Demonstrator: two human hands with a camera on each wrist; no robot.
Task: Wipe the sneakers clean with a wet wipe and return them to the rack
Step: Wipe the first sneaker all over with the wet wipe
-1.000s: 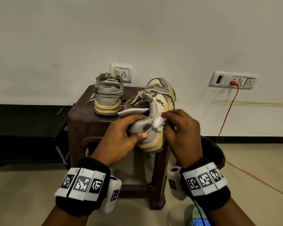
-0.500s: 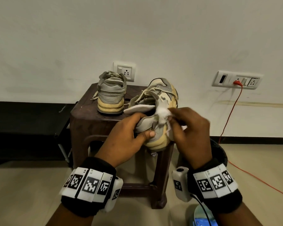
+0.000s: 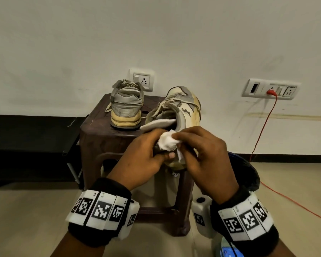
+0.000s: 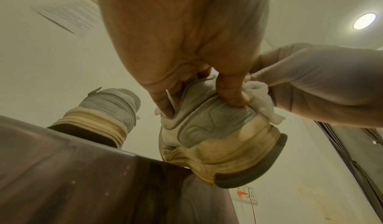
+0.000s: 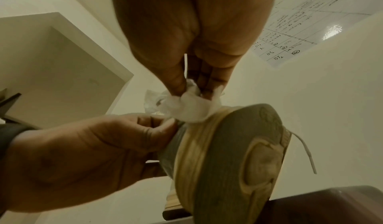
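A worn cream and grey sneaker (image 3: 185, 108) lies tilted on its side over the front right corner of a dark brown stool (image 3: 100, 138). My left hand (image 3: 146, 154) grips its heel (image 4: 213, 122), thumb on the back and fingers inside the collar. My right hand (image 3: 198, 145) pinches a crumpled white wet wipe (image 3: 168, 141) and presses it on the heel's top edge (image 5: 186, 109). The sole (image 5: 238, 154) faces the right wrist camera. The second sneaker (image 3: 126, 106) stands upright on the stool's back left, heel toward me.
A dark low rack (image 3: 35, 145) stands left of the stool against the wall. A red cable (image 3: 263, 127) runs from a wall socket (image 3: 271, 89) down across the floor at right. A dark round bin (image 3: 248, 173) sits behind my right wrist. Beige floor lies below.
The right hand has slid the wipe from the sneaker's outer heel side up and left onto the top of the heel, next to my left fingers. The left hand keeps its grip.
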